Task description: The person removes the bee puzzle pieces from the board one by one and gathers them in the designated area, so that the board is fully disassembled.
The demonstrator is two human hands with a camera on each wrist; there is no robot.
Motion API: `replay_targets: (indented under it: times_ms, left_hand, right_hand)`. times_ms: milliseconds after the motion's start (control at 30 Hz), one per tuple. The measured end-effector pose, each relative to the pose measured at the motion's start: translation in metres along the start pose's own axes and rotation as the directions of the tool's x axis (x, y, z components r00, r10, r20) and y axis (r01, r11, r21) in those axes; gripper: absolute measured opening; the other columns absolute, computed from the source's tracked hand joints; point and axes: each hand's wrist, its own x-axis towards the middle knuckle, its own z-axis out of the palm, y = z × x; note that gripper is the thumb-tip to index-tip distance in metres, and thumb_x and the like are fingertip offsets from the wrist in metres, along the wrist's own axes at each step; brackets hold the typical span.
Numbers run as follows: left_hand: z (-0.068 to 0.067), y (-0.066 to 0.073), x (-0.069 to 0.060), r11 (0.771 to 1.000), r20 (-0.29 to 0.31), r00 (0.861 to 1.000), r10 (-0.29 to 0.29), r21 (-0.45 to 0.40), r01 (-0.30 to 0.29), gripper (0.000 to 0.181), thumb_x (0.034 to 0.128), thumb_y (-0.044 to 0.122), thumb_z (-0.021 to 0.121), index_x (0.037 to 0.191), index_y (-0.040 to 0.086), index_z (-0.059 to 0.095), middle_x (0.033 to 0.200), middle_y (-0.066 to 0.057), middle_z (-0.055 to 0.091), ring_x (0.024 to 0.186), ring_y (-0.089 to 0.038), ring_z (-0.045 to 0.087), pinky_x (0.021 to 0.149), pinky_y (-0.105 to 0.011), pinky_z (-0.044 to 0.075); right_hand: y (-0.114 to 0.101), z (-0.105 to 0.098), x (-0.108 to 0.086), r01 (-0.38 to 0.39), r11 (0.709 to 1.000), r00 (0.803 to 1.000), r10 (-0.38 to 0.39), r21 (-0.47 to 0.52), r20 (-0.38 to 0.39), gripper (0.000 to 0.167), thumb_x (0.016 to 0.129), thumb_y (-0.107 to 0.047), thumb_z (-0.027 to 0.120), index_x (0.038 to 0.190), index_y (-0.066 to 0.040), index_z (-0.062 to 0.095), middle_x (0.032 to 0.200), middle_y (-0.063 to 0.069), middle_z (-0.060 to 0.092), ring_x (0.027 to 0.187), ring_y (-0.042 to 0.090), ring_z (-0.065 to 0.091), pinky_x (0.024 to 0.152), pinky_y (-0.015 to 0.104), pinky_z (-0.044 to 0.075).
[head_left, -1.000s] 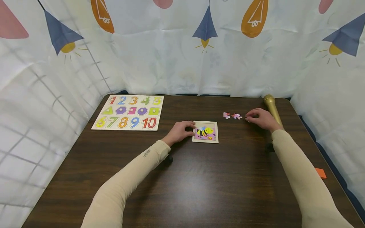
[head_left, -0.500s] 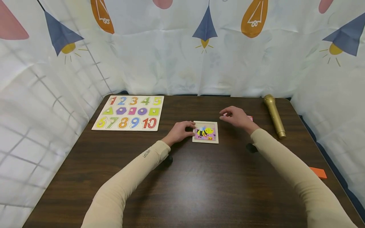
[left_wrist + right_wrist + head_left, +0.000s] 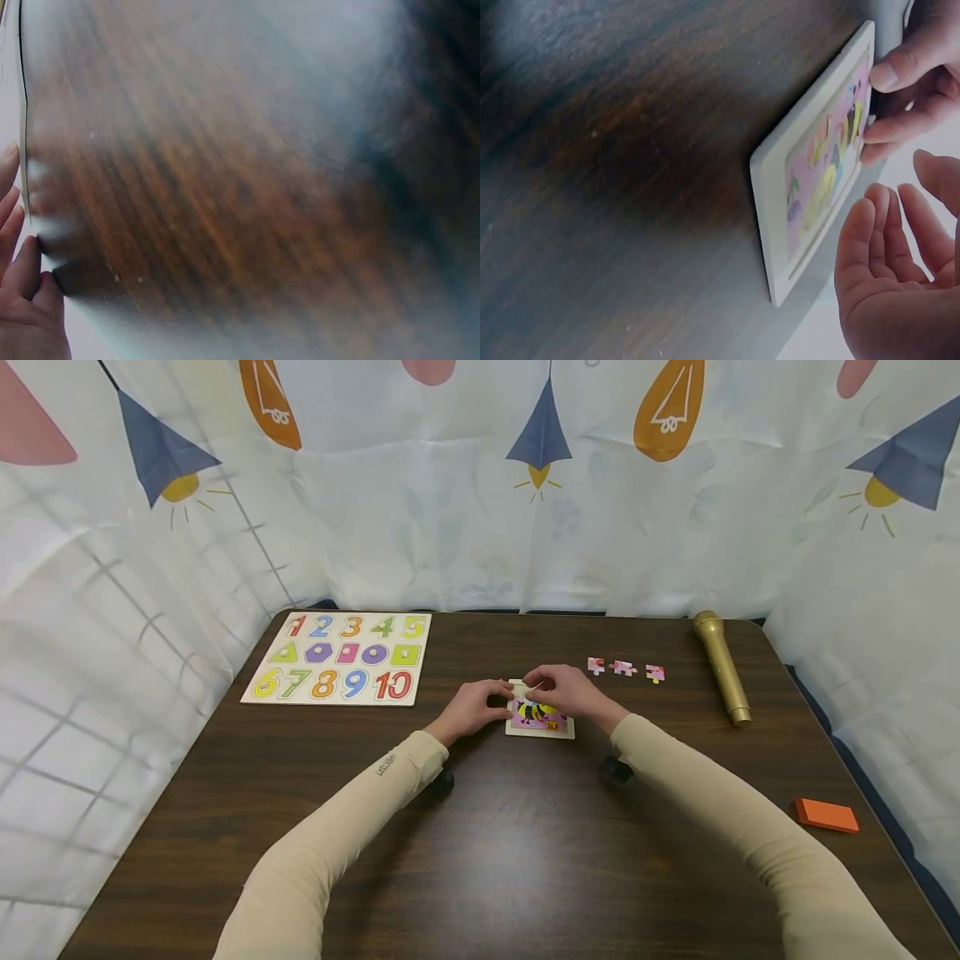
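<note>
A small square bee jigsaw puzzle (image 3: pixel 538 732) in a pale frame lies flat on the dark wood table (image 3: pixel 495 860). My left hand (image 3: pixel 472 706) holds its left edge with thumb and fingertips. Over the puzzle's upper right part hovers my right hand (image 3: pixel 570 691), hiding some of the bee. The right wrist view has the right hand (image 3: pixel 900 270) beside the frame (image 3: pixel 769 210), fingers loosely curved, thumb apart, no piece visible between them. Three loose pink jigsaw pieces, a left one (image 3: pixel 596 666), a middle one (image 3: pixel 622 668) and a right one (image 3: pixel 655 673), lie beyond the puzzle.
A number and shape board (image 3: pixel 337 658) lies at the back left. A gold microphone-shaped object (image 3: pixel 722 668) rests at the back right. Nearer on the right is an orange block (image 3: pixel 827 816). A patterned white curtain (image 3: pixel 450 527) surrounds the table.
My right hand has moved left from the loose pieces to above the puzzle, uncovering the third piece. My left hand has stayed at the puzzle's left edge.
</note>
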Motion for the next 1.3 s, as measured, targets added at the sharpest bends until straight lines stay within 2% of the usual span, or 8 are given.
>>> replay_targets:
  times_ms: [200,367,633,1033,1300]
  left_hand:
    - [0.0,0.0,0.001,1.0,0.007,1.0,-0.019,-0.001,0.019,0.032,0.0889,0.02,0.074,0.118,0.008,0.07,0.135,-0.005,0.06,0.131,-0.021,0.049,0.111,-0.038,0.036]
    - [0.001,0.0,0.001,1.0,-0.003,1.0,-0.008,0.008,0.008,0.033,0.0883,0.021,0.074,0.118,0.007,0.07,0.134,-0.005,0.061,0.131,-0.02,0.05,0.111,-0.037,0.036]
    - [0.0,0.0,0.0,1.0,-0.008,1.0,0.014,0.007,-0.014,0.034,0.088,0.02,0.075,0.118,0.005,0.07,0.133,-0.007,0.061,0.13,-0.022,0.051,0.11,-0.039,0.037]
    - [-0.001,0.0,0.0,1.0,-0.014,1.0,0.025,0.01,-0.025,0.032,0.0879,0.019,0.075,0.117,0.006,0.07,0.133,-0.007,0.061,0.129,-0.022,0.052,0.109,-0.039,0.038]
    - [-0.001,0.0,0.0,0.999,-0.012,1.0,0.025,0.021,-0.025,0.033,0.0874,0.018,0.075,0.117,0.004,0.07,0.132,-0.01,0.061,0.126,-0.024,0.054,0.109,-0.04,0.039]
  right_hand:
    - [0.004,0.008,0.002,-0.027,0.999,0.999,0.026,0.026,0.031,0.035,0.095,-0.019,0.064,0.126,-0.003,0.061,0.121,0.012,0.064,0.108,0.025,0.061,0.094,0.042,0.05]
    - [0.006,0.012,0.0,-0.043,0.999,0.999,0.042,0.029,0.019,0.034,0.093,-0.017,0.067,0.124,-0.003,0.062,0.113,0.01,0.065,0.098,0.022,0.059,0.091,0.04,0.051]
    - [0.006,0.014,0.0,-0.032,0.999,0.999,0.032,0.024,0.004,0.036,0.09,-0.018,0.071,0.121,-0.002,0.063,0.109,0.01,0.067,0.097,0.021,0.062,0.09,0.039,0.051]
    - [-0.001,0.018,0.006,0.002,0.993,1.0,-0.002,-0.12,0.004,0.035,0.086,-0.017,0.075,0.115,0.001,0.068,0.099,0.01,0.065,0.091,0.021,0.058,0.083,0.037,0.051]
    - [-0.004,0.02,0.005,-0.026,0.993,0.999,0.029,-0.112,0.021,0.032,0.087,-0.017,0.073,0.113,0.001,0.066,0.104,0.011,0.059,0.091,0.023,0.054,0.083,0.035,0.051]
